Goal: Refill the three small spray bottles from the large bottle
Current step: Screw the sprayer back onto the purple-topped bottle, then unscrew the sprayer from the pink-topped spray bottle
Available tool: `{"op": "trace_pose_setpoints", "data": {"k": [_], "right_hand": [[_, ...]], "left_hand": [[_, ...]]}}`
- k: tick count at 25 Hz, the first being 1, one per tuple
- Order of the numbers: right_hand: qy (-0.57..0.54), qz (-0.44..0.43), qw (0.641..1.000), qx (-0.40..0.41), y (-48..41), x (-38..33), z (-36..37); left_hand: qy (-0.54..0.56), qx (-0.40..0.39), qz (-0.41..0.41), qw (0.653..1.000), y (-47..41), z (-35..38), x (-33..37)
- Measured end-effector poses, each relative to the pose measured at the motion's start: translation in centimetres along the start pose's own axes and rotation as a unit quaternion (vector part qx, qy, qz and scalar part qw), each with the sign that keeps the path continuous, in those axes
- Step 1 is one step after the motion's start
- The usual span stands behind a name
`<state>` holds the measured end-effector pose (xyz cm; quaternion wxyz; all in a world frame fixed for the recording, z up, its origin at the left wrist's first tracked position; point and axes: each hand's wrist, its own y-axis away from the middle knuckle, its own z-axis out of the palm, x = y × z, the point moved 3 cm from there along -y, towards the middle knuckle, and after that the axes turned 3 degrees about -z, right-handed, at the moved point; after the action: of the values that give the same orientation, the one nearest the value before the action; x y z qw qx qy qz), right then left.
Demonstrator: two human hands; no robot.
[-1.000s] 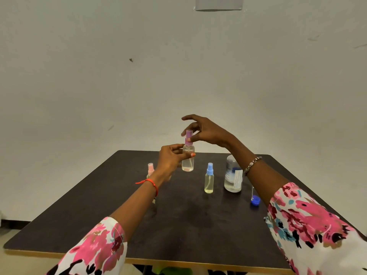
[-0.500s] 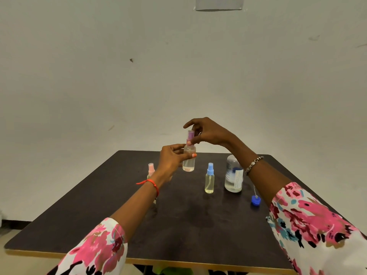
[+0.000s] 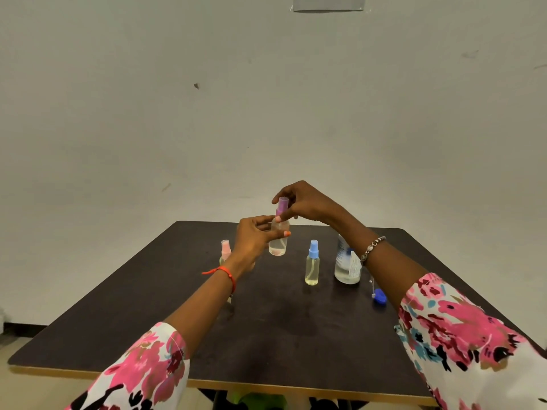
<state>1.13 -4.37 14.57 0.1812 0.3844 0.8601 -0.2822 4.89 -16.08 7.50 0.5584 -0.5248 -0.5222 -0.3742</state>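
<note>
My left hand (image 3: 254,241) grips the clear body of a small spray bottle (image 3: 278,247) held above the dark table (image 3: 266,335). My right hand (image 3: 305,202) pinches that bottle's purple spray top (image 3: 282,206) between thumb and fingers. A small bottle with a blue top (image 3: 312,266) stands upright to the right. A small bottle with a pink top (image 3: 225,251) stands behind my left wrist, partly hidden. The large clear bottle (image 3: 347,267) with a label stands at the right, partly behind my right forearm, holding some liquid.
A blue cap (image 3: 380,298) lies on the table right of the large bottle, near my right forearm. A bare wall stands behind the table. The table's front edge (image 3: 266,387) runs just past my sleeves.
My right hand's fingers have curled down around the purple top, from spread out to a closer pinch. The held bottle stays at about the same height.
</note>
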Motion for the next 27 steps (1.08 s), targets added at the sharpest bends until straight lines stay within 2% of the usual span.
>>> {"op": "trace_pose_setpoints", "data": {"k": [7,12,14,21,27], "right_hand": [[-0.035,0.044,0.993,0.106,0.3,1.5,2.6],[-0.054,0.073,0.993,0.071,0.5,3.8,5.6],[-0.076,0.091,0.989,0.087,0.2,4.8,6.9],[-0.091,0.149,0.975,0.138,-2.9,8.3,10.0],[-0.071,0.187,0.972,0.123,-5.2,11.2,12.3]], "left_hand": [[0.017,0.015,-0.001,1.000,0.0,0.5,-1.6],[0.057,0.017,-0.007,0.998,-1.0,0.4,-4.0],[0.062,0.017,-0.019,0.998,-1.9,0.5,-5.5],[-0.001,-0.005,-0.131,0.991,-3.6,0.3,-11.6],[-0.044,-0.057,-0.155,0.985,-3.7,-0.7,-14.1]]}}
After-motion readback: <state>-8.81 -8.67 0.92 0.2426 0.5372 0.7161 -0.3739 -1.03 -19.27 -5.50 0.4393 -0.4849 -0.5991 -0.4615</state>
